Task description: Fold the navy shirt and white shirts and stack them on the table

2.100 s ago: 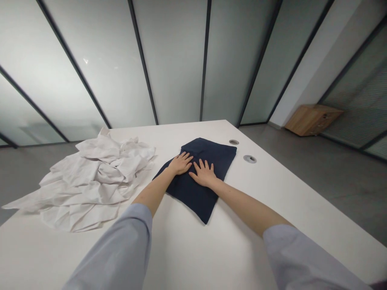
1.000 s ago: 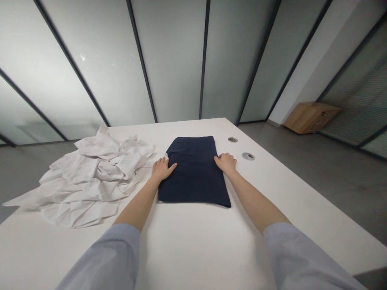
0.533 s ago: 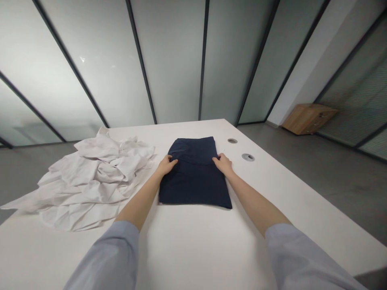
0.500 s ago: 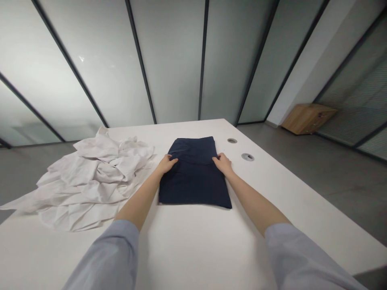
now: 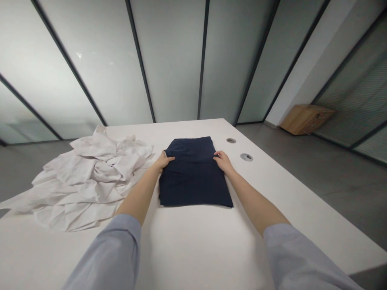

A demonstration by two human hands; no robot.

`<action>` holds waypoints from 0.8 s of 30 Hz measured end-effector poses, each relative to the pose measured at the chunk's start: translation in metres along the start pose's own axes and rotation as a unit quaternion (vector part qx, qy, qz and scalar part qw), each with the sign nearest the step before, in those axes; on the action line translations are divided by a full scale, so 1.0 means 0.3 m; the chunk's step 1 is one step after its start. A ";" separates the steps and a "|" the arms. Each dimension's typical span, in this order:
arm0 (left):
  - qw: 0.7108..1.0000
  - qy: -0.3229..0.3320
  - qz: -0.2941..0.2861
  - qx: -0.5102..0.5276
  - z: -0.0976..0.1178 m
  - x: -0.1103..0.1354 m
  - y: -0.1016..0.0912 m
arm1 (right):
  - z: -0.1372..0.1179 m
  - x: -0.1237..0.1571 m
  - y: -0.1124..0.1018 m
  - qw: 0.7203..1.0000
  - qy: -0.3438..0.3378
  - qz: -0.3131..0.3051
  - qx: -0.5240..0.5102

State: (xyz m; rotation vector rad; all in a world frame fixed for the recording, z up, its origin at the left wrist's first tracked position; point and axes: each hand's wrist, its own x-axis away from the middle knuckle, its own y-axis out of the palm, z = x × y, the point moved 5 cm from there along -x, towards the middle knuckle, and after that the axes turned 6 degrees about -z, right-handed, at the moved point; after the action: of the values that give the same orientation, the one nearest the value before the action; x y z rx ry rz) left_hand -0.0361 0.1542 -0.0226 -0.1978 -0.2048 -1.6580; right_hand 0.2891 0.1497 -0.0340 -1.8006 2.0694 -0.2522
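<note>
While the left hand (image 5: 163, 162) and right hand (image 5: 223, 161) are apart, navy cloth (image 5: 193, 179) is pinched by both on the table (image 5: 193, 249).

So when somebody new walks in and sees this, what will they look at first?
They'd probably spot the folded dark navy cloth first, a dark rectangle in the middle of the white table. The left hand and right hand are at its upper side edges. Next they'd see the big crumpled heap of white cloth on the table's left side.
</note>
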 end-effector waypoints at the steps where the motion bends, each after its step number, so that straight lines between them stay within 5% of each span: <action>1: 1.000 0.005 0.009 0.001 -0.005 0.001 -0.007 | -0.005 -0.003 -0.003 1.000 -0.004 0.003 -0.017; 6: 0.995 0.064 0.078 0.006 -0.010 0.012 -0.044 | -0.032 0.004 -0.008 0.995 0.004 0.025 -0.099; 14: 0.987 0.136 -0.016 0.082 0.035 0.065 -0.045 | -0.047 0.027 0.007 0.983 0.020 -0.049 -0.177; 24: 0.984 0.106 -0.093 -0.105 0.025 0.099 -0.026 | -0.116 0.061 0.023 0.986 -0.085 -0.127 0.059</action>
State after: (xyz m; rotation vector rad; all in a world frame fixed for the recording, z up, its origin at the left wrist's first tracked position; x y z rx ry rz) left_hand -0.0466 0.1281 -0.0081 -0.1616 0.1172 -1.8728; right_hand 0.2670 0.1289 -0.0080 -1.9401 1.6745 -0.2746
